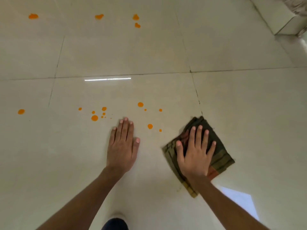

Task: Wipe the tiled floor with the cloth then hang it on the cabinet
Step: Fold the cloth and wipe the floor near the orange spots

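Observation:
A folded dark green and brown cloth (pixel 217 146) lies flat on the glossy cream tiled floor (pixel 116 55). My right hand (pixel 196 153) presses on it with fingers spread straight. My left hand (pixel 123 145) rests flat on the bare tile to the cloth's left, fingers together. Orange spill drops (pixel 94 118) are scattered just beyond my left hand, with one drop (pixel 150 126) between the two hands. Larger orange blobs (pixel 135 17) lie far ahead. No cabinet is in view.
A white tiled step or ledge (pixel 285 22) rises at the top right corner. Dark grout lines (pixel 196 92) cross the floor. A dark-clothed knee (pixel 114 224) shows at the bottom edge between my arms.

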